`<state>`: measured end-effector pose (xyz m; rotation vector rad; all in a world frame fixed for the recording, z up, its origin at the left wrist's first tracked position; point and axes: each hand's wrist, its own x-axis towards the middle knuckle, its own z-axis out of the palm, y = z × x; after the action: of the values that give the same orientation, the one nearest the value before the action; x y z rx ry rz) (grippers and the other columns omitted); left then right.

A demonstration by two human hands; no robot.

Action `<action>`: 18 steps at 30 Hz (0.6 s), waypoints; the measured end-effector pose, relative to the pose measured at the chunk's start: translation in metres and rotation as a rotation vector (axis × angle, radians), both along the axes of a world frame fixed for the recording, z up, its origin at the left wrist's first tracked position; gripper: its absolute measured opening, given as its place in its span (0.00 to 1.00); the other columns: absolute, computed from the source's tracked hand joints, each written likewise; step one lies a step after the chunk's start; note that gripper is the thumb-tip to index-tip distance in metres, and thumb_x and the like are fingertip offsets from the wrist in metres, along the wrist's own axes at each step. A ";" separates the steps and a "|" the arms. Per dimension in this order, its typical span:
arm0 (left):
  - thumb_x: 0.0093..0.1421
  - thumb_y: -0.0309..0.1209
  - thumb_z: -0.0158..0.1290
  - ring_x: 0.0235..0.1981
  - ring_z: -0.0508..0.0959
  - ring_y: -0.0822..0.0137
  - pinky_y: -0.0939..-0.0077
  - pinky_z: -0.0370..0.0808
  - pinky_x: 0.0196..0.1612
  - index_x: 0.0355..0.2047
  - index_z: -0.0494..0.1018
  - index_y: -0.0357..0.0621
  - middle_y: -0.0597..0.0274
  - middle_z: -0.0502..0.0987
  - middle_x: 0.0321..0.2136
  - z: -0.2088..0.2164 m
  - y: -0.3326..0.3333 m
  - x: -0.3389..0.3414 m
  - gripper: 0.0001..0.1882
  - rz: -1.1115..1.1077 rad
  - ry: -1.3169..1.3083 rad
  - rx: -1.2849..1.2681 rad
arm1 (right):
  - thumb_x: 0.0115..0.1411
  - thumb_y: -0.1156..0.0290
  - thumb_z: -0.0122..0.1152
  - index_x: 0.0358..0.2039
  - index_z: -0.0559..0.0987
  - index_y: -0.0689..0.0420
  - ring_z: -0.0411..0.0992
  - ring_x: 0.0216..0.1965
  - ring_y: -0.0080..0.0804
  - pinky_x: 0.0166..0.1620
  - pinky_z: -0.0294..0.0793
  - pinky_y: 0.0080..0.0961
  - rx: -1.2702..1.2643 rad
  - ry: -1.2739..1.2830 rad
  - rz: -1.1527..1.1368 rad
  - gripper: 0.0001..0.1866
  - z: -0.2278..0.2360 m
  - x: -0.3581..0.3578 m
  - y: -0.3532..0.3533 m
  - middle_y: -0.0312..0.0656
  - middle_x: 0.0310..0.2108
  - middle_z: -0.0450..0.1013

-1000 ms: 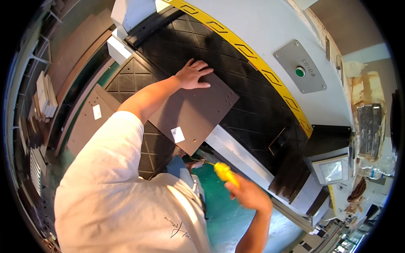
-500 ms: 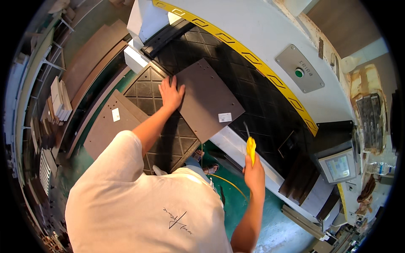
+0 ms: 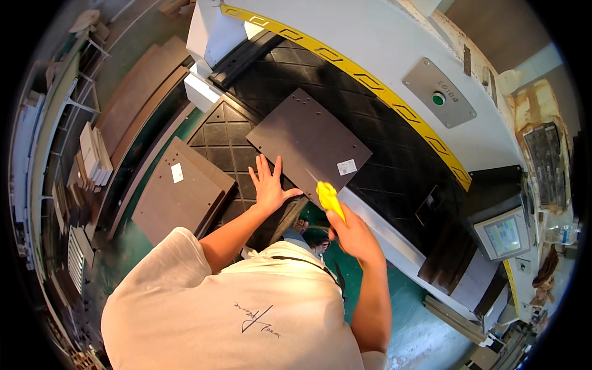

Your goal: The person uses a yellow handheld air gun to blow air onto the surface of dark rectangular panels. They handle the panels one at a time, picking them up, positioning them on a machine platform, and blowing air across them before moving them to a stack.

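Note:
A brown drilled panel [image 3: 302, 132] lies flat on the black gridded bed, with a white label [image 3: 346, 167] near its right corner. My left hand [image 3: 270, 185] rests with fingers spread at the panel's near left edge, fingertips and thumb touching it. In my right hand [image 3: 357, 237] is a yellow air blow gun [image 3: 327, 196], gripped by its handle. Its thin nozzle points up and left over the panel's near right part. Whether the nozzle touches the surface I cannot tell.
More brown panels [image 3: 179, 191] are stacked at the left, the top one labelled. A white machine beam with a yellow stripe [image 3: 370, 80] arches over the bed. A green button [image 3: 438, 98] and a screen [image 3: 502, 237] are at the right. Boards [image 3: 92, 157] stand far left.
The panel has shifted slightly and turned. My left hand has moved down to its near edge. My right hand has brought the air blow gun left and up, over the panel.

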<state>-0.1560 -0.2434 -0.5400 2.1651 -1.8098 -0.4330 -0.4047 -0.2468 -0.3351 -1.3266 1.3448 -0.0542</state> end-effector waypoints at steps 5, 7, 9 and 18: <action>0.46 0.70 0.66 0.77 0.38 0.30 0.26 0.32 0.72 0.76 0.50 0.42 0.19 0.41 0.73 -0.018 -0.031 -0.012 0.68 0.016 0.022 -0.081 | 0.75 0.57 0.50 0.59 0.72 0.58 0.69 0.19 0.27 0.27 0.69 0.26 0.099 0.043 -0.262 0.21 0.004 -0.054 0.050 0.43 0.29 0.78; 0.46 0.70 0.66 0.77 0.38 0.29 0.25 0.32 0.71 0.76 0.50 0.43 0.18 0.41 0.73 -0.020 -0.056 -0.019 0.68 0.010 0.009 -0.082 | 0.75 0.63 0.48 0.61 0.70 0.59 0.62 0.13 0.20 0.19 0.62 0.18 0.253 -0.209 -0.485 0.19 -0.008 -0.072 0.072 0.48 0.36 0.80; 0.45 0.71 0.65 0.76 0.40 0.27 0.22 0.32 0.70 0.76 0.52 0.44 0.16 0.44 0.71 -0.028 -0.085 -0.021 0.68 0.016 0.018 -0.183 | 0.73 0.71 0.47 0.61 0.68 0.61 0.60 0.12 0.20 0.17 0.59 0.15 0.312 -0.492 -0.740 0.18 -0.018 -0.073 0.082 0.61 0.49 0.79; 0.46 0.81 0.55 0.76 0.41 0.26 0.17 0.36 0.68 0.76 0.52 0.51 0.17 0.45 0.72 -0.053 -0.218 -0.054 0.67 0.022 -0.010 -0.268 | 0.65 0.71 0.49 0.70 0.67 0.54 0.61 0.14 0.23 0.17 0.63 0.21 0.390 -1.334 -1.200 0.31 -0.069 -0.044 0.136 0.63 0.69 0.63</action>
<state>-0.2097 -0.4614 -0.5927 2.0042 -1.7353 -0.1630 -0.4486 -0.1111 -0.4042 0.1433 0.6746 -1.1902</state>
